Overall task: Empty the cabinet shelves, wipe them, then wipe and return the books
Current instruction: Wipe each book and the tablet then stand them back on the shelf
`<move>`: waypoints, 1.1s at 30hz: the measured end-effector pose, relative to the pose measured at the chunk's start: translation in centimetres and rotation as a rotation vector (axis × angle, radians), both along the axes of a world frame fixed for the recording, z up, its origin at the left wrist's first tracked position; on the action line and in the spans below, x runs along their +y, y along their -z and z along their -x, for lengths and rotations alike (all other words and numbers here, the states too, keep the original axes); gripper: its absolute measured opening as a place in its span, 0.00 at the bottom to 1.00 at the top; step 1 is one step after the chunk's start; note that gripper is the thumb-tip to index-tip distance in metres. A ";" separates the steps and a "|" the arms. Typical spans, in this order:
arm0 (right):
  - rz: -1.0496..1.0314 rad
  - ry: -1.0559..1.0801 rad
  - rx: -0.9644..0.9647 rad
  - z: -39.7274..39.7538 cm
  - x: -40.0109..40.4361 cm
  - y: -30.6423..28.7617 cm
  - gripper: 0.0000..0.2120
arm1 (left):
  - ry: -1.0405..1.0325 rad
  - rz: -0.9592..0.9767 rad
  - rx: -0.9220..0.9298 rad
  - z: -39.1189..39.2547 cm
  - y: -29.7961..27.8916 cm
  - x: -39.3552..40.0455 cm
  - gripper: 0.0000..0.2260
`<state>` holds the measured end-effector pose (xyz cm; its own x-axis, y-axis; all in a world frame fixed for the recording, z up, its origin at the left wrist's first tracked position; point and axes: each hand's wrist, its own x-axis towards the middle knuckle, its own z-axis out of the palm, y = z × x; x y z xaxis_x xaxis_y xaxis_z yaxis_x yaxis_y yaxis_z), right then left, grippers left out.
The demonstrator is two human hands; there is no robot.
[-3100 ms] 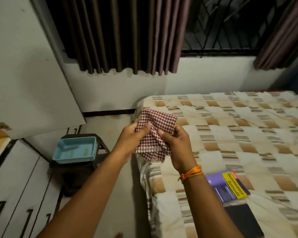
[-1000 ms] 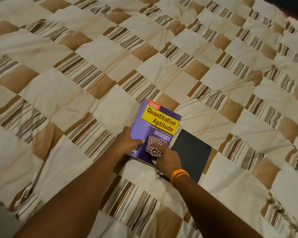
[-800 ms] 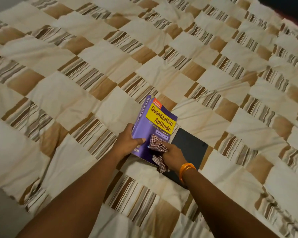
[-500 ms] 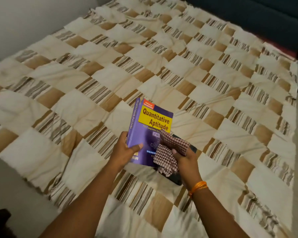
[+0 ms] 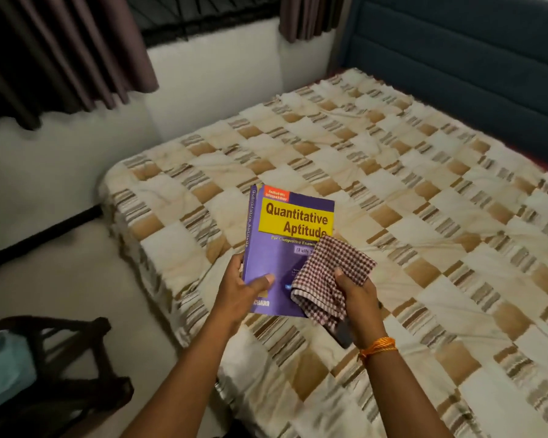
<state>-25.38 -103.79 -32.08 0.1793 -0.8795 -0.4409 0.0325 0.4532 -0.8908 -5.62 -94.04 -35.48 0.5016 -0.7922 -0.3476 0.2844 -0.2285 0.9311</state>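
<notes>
Left hand (image 5: 244,289) grips purple book (image 5: 285,248) by spine edge, thumb on cover, book up above bed (image 5: 424,216). Right hand (image 5: 358,295) pinches checked cloth (image 5: 329,273) against cover. Wiping 1 book; dark book (image 5: 342,335) waits. Cabinet unseen.

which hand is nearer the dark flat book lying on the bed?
Right. The right hand, gripping the checked cloth, is directly above the dark book; the left hand holds the purple book further left.

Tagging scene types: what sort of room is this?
Most likely a bedroom: a bed with a checked bedspread, a padded headboard, and dark curtains at a barred window.
</notes>
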 end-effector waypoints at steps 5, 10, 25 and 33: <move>-0.029 -0.293 -0.174 -2.5 2.8 -1.4 0.15 | -0.220 0.056 0.000 -0.3 -2.9 5.6 0.18; 0.130 -0.416 -0.167 -5.7 6.5 -2.4 0.14 | -0.369 0.082 -0.014 -1.3 -4.8 11.5 0.18; 0.413 -1.044 -0.154 -18.1 24.5 -8.6 0.17 | -0.930 0.277 -0.012 -3.9 -7.9 35.9 0.26; 0.390 -1.255 -0.252 -22.4 37.6 -10.5 0.16 | -1.138 0.289 -0.232 -2.9 -11.5 50.1 0.33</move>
